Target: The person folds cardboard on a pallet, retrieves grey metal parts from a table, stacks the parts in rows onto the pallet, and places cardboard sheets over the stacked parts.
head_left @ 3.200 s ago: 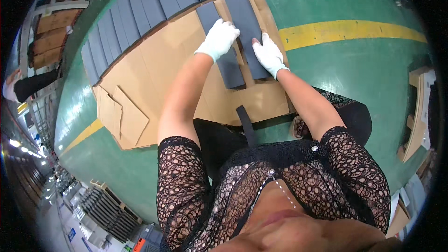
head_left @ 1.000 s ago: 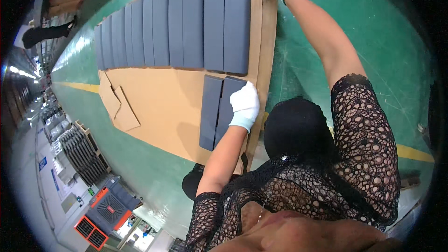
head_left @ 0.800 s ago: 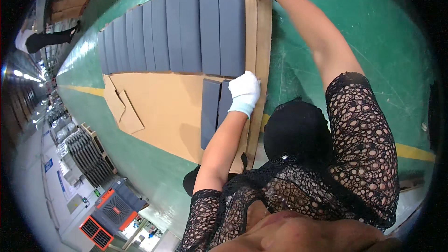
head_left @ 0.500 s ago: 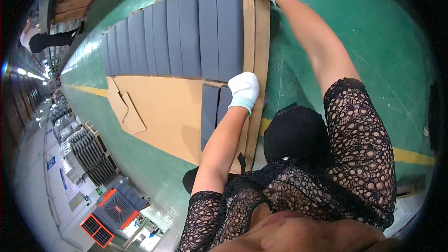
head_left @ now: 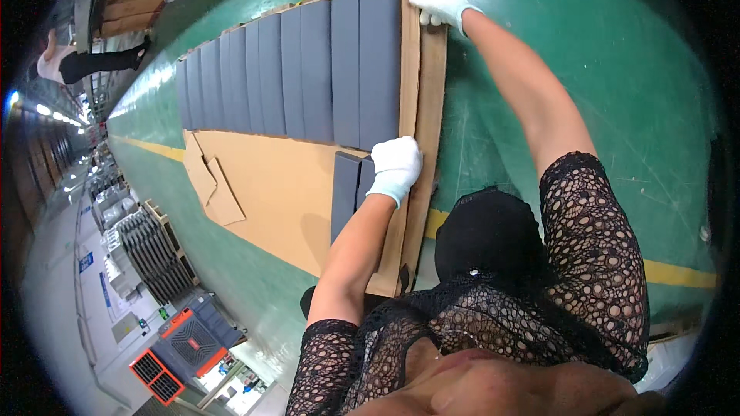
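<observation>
A row of long dark-grey padded-looking panels (head_left: 316, 69) lies side by side on a brown cardboard sheet (head_left: 262, 185), on a wooden pallet (head_left: 433, 100). My left hand (head_left: 397, 163), in a white glove, is closed at the near end of the rightmost panel, beside the pallet's right edge. Whatever lies inside its fingers is hidden. Partly under that wrist are two shorter dark-grey pieces (head_left: 344, 192). My right hand (head_left: 441, 5), also gloved, curls over the pallet's far right corner, close to the panel's far end. What its fingers grip cannot be made out.
Loose cardboard pieces (head_left: 220, 189) lie at the sheet's left end. Yellow lines (head_left: 678, 273) mark the green floor (head_left: 570, 23). Left stand stacked grey parts (head_left: 146, 246) and an orange-and-grey machine (head_left: 193, 343). A person (head_left: 85, 65) is at the far left.
The pallet and panels sit slightly lower in the picture, as the view has shifted. Both hands stay at the right edge; the right hand has come slightly nearer along it.
</observation>
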The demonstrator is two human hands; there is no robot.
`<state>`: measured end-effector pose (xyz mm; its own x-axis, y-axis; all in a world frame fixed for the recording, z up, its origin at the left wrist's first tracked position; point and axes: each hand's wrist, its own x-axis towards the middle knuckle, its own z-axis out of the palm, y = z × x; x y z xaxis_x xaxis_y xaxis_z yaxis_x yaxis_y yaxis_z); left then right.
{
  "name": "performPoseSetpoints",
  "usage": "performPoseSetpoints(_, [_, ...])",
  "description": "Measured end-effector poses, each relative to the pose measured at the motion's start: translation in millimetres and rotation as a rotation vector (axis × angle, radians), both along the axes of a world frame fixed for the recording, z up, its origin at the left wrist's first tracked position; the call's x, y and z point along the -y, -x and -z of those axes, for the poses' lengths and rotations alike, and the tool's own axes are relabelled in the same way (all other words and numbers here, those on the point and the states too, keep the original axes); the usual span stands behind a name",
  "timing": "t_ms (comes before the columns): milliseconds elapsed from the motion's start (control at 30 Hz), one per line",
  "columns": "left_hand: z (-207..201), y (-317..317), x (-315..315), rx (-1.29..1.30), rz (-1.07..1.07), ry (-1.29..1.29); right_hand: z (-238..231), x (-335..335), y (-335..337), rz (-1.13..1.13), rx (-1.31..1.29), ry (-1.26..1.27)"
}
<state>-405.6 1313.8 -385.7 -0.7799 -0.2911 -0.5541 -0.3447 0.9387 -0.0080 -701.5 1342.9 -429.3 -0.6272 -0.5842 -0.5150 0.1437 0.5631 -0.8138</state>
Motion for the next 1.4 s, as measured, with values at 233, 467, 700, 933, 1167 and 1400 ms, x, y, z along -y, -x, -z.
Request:
performPoseSetpoints(233, [-10,11,-17,0.022,0.028,-0.019,9,-12,13,0.039,0.113,0.027])
performPoseSetpoints(467, [-12,19,-22,0.008,0.05,-0.019,-1,-17,17,0.014,-0.011,0.006])
performPoseSetpoints(700, [-2,13,-17,-0.027,0.08,-0.021,-4,-14,14,-0.02,-0.047,-0.049])
performPoseSetpoints(933, [-3,10,-17,-0.074,0.111,-0.034,-1,-17,12,0.018,-0.049,-0.03])
performPoseSetpoints(1167, [-7,10,-18,-0.08,0.111,-0.033,-1,-20,10,0.044,-0.016,0.019])
performPoseSetpoints(1400, [-8,20,-22,-0.129,0.13,-0.093,9,-24,22,0.057,-0.064,-0.01])
